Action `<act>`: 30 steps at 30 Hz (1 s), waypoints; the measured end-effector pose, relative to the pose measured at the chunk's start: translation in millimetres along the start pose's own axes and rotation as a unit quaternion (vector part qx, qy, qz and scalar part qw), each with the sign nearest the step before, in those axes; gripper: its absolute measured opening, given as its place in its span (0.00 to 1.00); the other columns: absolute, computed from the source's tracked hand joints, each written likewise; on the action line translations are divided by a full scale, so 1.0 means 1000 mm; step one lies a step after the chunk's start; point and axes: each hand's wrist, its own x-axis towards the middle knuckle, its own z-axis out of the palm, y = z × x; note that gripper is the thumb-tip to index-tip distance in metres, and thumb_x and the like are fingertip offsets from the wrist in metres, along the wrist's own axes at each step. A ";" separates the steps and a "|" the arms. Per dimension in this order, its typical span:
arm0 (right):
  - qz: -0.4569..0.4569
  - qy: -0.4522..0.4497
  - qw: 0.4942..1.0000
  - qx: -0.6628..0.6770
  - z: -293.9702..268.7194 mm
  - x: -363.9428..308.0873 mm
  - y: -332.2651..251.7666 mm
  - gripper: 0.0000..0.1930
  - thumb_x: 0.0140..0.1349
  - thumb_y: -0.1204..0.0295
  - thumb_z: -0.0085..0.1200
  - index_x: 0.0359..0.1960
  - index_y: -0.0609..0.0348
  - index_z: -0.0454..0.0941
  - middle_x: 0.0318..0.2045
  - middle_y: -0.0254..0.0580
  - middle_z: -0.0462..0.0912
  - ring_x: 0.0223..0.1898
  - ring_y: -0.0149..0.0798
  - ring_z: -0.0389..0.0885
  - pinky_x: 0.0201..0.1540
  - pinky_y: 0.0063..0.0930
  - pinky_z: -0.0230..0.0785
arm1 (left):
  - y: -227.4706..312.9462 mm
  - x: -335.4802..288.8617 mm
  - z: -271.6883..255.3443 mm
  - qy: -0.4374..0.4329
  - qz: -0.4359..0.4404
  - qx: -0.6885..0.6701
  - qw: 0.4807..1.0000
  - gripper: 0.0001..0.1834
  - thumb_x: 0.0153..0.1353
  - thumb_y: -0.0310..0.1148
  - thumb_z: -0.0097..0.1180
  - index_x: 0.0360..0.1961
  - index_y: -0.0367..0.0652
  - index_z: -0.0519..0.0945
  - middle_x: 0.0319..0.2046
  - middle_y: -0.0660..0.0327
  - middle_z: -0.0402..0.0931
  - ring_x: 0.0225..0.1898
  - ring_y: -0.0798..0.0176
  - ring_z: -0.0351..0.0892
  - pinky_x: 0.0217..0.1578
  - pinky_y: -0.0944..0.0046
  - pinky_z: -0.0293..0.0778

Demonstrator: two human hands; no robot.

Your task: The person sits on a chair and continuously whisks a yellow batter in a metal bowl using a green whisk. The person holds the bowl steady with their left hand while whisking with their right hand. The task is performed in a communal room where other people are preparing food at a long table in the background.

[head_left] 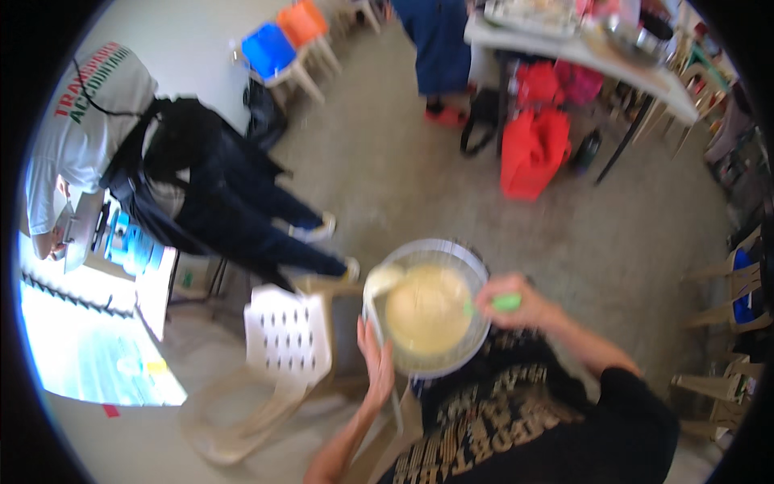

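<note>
At the left side of the bowl [435, 254], the left hand [378, 365] lies close; I cannot tell whether its grip pinches anything. A pale ladle [385, 281] rests at the bowl's left rim. Inside the bowl, yellowish batter [423, 323] looks largely blended, stirring apparently unfinished. At the bowl's right, the right hand [526, 302] wraps a green handle [507, 302].

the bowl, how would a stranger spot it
Start at the black shirt at the bottom. Above it, between the person's left hand and right hand, sits a wide round bowl. Pale yellow mixture inside sets it apart from the white chair.
</note>
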 end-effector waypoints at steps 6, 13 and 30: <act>0.134 0.013 0.991 0.019 -0.013 -0.001 -0.057 0.05 0.56 0.75 0.56 0.32 0.63 0.82 0.25 0.41 0.82 0.24 0.29 0.78 0.29 0.26 0.70 | 0.007 0.006 0.004 -0.003 0.007 -0.037 0.999 0.35 0.62 0.34 0.43 0.67 0.31 0.50 0.69 0.39 0.32 0.71 0.40 0.35 0.67 0.50 0.41; -0.116 0.027 0.966 -0.230 -0.012 0.007 -0.044 0.02 0.53 0.76 0.57 0.27 0.60 0.78 0.23 0.43 0.79 0.26 0.46 0.77 0.30 0.37 0.70 | 0.008 0.007 0.006 -0.003 0.016 -0.040 0.999 0.34 0.61 0.33 0.43 0.67 0.31 0.50 0.69 0.38 0.34 0.70 0.39 0.36 0.67 0.48 0.41; -0.114 -0.087 0.973 -0.180 0.042 0.002 -0.024 0.06 0.57 0.72 0.56 0.34 0.60 0.76 0.33 0.41 0.78 0.36 0.45 0.77 0.36 0.37 0.71 | -0.003 0.008 0.004 0.010 -0.006 -0.044 0.999 0.36 0.59 0.35 0.41 0.67 0.30 0.50 0.69 0.39 0.34 0.71 0.41 0.34 0.67 0.48 0.39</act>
